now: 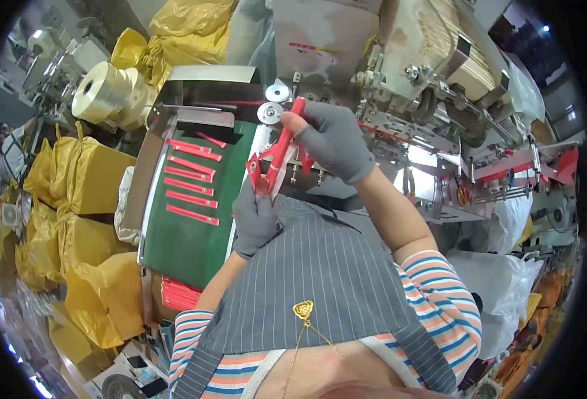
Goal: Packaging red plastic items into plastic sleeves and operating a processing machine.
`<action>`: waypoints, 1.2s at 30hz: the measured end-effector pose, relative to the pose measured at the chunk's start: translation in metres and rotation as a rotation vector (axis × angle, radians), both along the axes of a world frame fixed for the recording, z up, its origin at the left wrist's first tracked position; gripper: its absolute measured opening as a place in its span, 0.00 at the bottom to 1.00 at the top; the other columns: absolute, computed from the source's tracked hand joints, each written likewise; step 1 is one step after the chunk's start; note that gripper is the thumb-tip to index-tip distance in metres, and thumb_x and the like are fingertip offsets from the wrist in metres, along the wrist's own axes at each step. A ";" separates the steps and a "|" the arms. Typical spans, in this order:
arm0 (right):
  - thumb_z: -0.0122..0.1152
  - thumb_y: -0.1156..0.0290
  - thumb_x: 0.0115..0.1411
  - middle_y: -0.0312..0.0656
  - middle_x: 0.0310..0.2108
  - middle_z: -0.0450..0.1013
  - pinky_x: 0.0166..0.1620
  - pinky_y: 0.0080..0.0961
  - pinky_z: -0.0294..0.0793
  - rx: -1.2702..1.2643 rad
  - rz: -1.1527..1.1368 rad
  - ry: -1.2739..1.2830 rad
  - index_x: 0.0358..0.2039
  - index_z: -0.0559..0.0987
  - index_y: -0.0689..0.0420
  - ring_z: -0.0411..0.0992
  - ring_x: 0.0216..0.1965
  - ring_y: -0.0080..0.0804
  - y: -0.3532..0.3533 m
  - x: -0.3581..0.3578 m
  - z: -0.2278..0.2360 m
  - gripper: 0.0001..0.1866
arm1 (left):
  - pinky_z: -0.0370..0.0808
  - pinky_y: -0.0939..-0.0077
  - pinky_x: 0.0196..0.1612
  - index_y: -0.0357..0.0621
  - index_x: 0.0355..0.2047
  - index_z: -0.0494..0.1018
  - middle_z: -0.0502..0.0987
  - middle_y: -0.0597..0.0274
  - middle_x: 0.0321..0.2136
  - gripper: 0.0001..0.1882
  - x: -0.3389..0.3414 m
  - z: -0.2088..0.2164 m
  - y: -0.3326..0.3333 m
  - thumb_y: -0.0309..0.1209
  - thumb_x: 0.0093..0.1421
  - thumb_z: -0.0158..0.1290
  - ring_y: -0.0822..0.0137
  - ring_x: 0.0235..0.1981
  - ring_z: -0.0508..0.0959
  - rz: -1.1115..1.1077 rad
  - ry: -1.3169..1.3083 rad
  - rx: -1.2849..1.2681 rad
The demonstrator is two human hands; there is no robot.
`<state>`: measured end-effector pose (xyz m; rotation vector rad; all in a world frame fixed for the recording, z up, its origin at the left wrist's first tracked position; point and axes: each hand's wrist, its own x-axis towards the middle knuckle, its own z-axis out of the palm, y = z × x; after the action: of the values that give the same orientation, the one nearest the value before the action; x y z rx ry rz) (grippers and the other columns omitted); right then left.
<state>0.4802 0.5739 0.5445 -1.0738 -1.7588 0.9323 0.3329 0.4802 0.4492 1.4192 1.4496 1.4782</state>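
Nearest the wearer, the gloved left hand [255, 219] was closed around the lower end of a bundle of red paper sleeves [275, 159], held upright over the grey striped apron [320, 279]. Above it, the gloved right hand [333, 141] pinched the bundle's upper end, fingers curled. Just left lay the green conveyor belt [187, 246], carrying separate red sleeves [190, 183] in a row. Beyond stood the packing machine [433, 86], and yellow sacks [87, 179] were piled at far left.

Both hands, left hand [254, 219] and right hand [333, 141], wear grey gloves; striped short sleeves, grey pinstriped apron.
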 end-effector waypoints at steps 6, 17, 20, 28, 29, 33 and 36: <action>0.58 0.62 0.54 0.42 0.18 0.69 0.23 0.21 0.64 0.173 -0.092 -0.274 0.25 0.76 0.61 0.64 0.17 0.21 0.011 0.005 -0.002 0.14 | 0.60 0.72 0.17 0.36 0.31 0.68 0.66 0.54 0.13 0.10 0.000 0.012 0.013 0.31 0.62 0.42 0.65 0.12 0.65 0.124 0.328 0.223; 0.50 0.62 0.59 0.29 0.21 0.67 0.27 0.12 0.61 -0.231 0.098 0.295 0.28 0.76 0.60 0.62 0.24 0.14 0.017 0.019 0.019 0.14 | 0.58 0.76 0.19 0.38 0.30 0.68 0.65 0.63 0.14 0.11 -0.003 0.003 0.020 0.32 0.61 0.40 0.74 0.16 0.65 0.062 0.184 0.106; 0.53 0.66 0.56 0.36 0.21 0.71 0.33 0.17 0.68 0.255 -0.023 -0.036 0.26 0.75 0.61 0.68 0.29 0.20 0.042 0.035 0.031 0.11 | 0.68 0.75 0.28 0.33 0.43 0.68 0.74 0.51 0.25 0.15 -0.010 0.000 0.020 0.28 0.57 0.42 0.68 0.24 0.72 0.014 0.131 -0.027; 0.50 0.68 0.56 0.52 0.19 0.70 0.26 0.29 0.67 1.239 -1.010 -0.620 0.23 0.74 0.61 0.70 0.21 0.41 0.113 0.260 0.246 0.10 | 0.55 0.88 0.16 0.41 0.31 0.70 0.64 0.72 0.17 0.12 -0.027 -0.001 0.032 0.36 0.62 0.43 0.82 0.16 0.59 0.145 -0.321 -0.170; 0.50 0.70 0.55 0.54 0.19 0.70 0.26 0.30 0.68 1.023 -1.055 -0.899 0.23 0.74 0.60 0.70 0.22 0.44 0.146 0.287 0.231 0.09 | 0.55 0.87 0.17 0.40 0.31 0.70 0.64 0.71 0.17 0.12 -0.025 0.001 0.031 0.35 0.62 0.42 0.81 0.16 0.59 0.144 -0.307 -0.218; 0.47 0.60 0.55 0.52 0.36 0.70 0.38 0.38 0.69 0.748 -0.508 -1.259 0.38 0.72 0.58 0.71 0.34 0.46 0.196 0.326 0.118 0.16 | 0.55 0.85 0.18 0.39 0.28 0.68 0.64 0.70 0.16 0.13 -0.010 -0.002 0.030 0.34 0.63 0.40 0.80 0.16 0.60 0.153 -0.292 -0.221; 0.41 0.61 0.58 0.53 0.40 0.71 0.45 0.40 0.68 0.363 -0.396 -1.114 0.46 0.70 0.57 0.71 0.40 0.49 0.193 0.319 0.052 0.20 | 0.56 0.84 0.18 0.39 0.26 0.67 0.63 0.69 0.16 0.14 -0.023 -0.019 0.026 0.35 0.63 0.40 0.78 0.16 0.60 0.171 -0.066 -0.117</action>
<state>0.7989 0.7667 0.5966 -1.7597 -2.2747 -0.3482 0.3099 0.5061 0.4297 1.1905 1.6212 1.5022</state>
